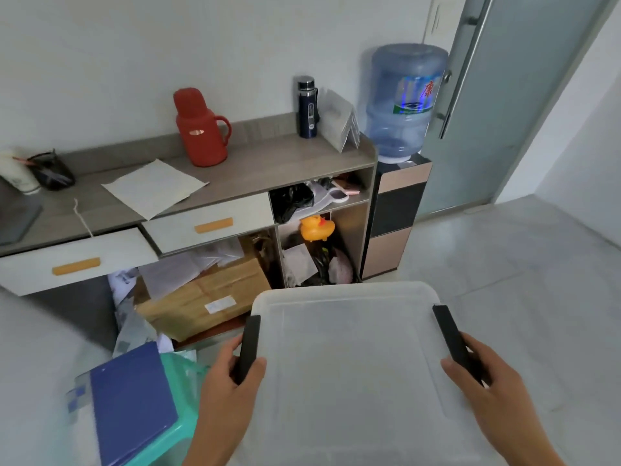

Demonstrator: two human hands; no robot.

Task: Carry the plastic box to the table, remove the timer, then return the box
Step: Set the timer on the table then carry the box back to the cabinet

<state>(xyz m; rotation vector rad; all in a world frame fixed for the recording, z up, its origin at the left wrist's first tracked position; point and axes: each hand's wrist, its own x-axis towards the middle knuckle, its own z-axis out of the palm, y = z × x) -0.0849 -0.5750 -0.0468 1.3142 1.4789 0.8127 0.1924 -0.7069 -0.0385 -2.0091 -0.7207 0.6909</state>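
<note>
A translucent white plastic box point(349, 358) with a closed lid fills the lower middle of the head view, held in the air in front of me. Black clip handles run down its left and right sides. My left hand point(228, 388) grips the left handle and my right hand point(484, 385) grips the right one. The lid is cloudy, so the timer inside is hidden. The grey wooden table point(255, 163) stands ahead and to the left, against the wall.
On the table stand a red thermos point(201, 127), a dark bottle point(308, 107), a sheet of paper point(154, 186) and a pen cup point(52, 171). Below are a cardboard box point(201, 297), a yellow duck point(317, 227) and a blue folder point(131, 398) on a green stool. A water dispenser point(400, 105) stands at right.
</note>
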